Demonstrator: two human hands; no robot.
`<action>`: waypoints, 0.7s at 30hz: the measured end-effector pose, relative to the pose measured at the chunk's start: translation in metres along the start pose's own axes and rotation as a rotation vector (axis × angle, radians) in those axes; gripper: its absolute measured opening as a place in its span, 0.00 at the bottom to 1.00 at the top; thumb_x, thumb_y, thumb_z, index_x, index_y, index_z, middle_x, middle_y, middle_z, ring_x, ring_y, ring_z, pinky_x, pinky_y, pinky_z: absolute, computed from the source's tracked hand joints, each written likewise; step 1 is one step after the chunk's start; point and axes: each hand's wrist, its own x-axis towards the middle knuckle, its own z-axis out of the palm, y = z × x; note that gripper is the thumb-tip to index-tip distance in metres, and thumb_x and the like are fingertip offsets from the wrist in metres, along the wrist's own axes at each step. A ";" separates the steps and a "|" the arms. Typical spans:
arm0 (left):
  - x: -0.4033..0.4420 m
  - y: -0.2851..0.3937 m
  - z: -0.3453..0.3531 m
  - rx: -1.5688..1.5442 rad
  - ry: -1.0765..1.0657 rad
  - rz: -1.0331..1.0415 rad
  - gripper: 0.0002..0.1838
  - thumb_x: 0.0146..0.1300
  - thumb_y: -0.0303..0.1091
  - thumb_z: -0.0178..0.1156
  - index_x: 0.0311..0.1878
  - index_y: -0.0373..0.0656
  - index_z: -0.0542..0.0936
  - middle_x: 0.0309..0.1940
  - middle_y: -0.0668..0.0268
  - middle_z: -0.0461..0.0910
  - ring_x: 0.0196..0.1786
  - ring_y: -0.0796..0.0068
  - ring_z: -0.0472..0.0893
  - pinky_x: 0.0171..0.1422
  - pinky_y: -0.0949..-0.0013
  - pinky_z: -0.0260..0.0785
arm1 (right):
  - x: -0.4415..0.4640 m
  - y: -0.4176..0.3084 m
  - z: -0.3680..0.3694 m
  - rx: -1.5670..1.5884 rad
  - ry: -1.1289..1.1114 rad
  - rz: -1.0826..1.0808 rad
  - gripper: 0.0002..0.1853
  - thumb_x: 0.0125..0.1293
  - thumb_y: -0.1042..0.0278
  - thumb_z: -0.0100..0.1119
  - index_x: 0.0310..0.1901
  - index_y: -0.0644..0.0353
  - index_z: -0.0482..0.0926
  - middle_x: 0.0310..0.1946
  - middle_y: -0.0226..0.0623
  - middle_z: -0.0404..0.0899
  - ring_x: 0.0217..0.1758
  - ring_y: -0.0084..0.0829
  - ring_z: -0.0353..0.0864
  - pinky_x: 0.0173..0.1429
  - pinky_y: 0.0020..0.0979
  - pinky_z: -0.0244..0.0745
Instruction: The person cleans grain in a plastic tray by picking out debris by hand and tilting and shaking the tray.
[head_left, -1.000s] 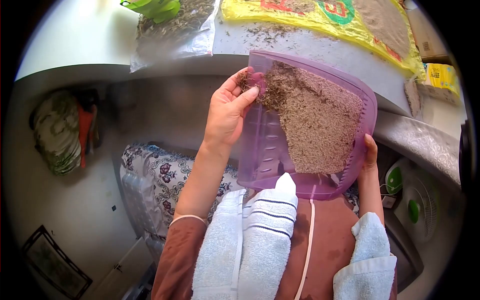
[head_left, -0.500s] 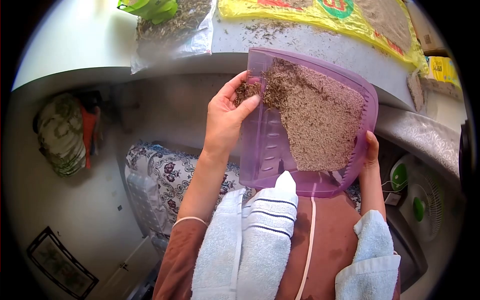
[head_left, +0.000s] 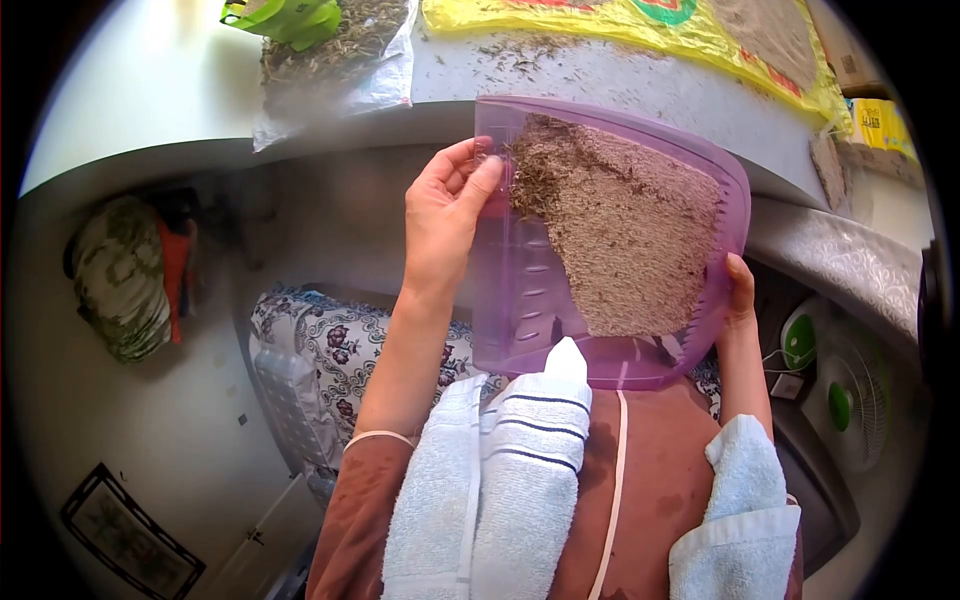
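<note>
Nearest the camera, a towel (head_left: 530,480) hangs over the brown shirt (head_left: 665,470). Just beyond, the purple scoop (head_left: 490,290) is held in front of the chest, between the hands. The right hand (head_left: 741,290) is clasped on its right rim; the left hand (head_left: 440,215) is at the left edge, fingers curled and thumb close to them, though I cannot tell whether they pinch anything. Grain (head_left: 640,250) covers much of the scoop, right of the left hand. Dark chaff (head_left: 533,185) is bunched just beside the left thumb. Separation looks partial: that clump sits at one side, yet dark bits dot the grain. Farther off, on the counter (head_left: 450,85), more chaff lies on a clear bag (head_left: 392,85), with loose scraps (head_left: 520,55) between it and a yellow bag (head_left: 560,25)
</note>
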 end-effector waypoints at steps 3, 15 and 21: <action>-0.002 0.002 -0.006 -0.128 0.117 -0.115 0.27 0.67 0.39 0.58 0.64 0.37 0.64 0.58 0.60 0.68 0.55 0.78 0.72 0.55 0.71 0.70 | 0.001 0.000 0.001 -0.023 -0.009 -0.015 0.35 0.54 0.58 0.63 0.62 0.65 0.65 0.54 0.44 0.75 0.55 0.41 0.76 0.62 0.40 0.71; -0.008 -0.003 0.034 0.674 0.253 0.170 0.49 0.51 0.43 0.70 0.70 0.33 0.53 0.60 0.56 0.67 0.52 0.64 0.75 0.55 0.64 0.70 | 0.006 0.003 0.001 -0.124 -0.055 -0.053 0.36 0.52 0.57 0.64 0.62 0.64 0.65 0.55 0.44 0.74 0.57 0.40 0.75 0.63 0.39 0.69; -0.011 -0.017 0.021 0.480 0.244 0.368 0.36 0.56 0.29 0.65 0.67 0.35 0.61 0.58 0.58 0.70 0.53 0.65 0.75 0.57 0.65 0.70 | 0.003 0.001 0.000 -0.071 -0.047 -0.032 0.38 0.51 0.61 0.66 0.64 0.64 0.63 0.56 0.45 0.73 0.57 0.39 0.75 0.62 0.39 0.71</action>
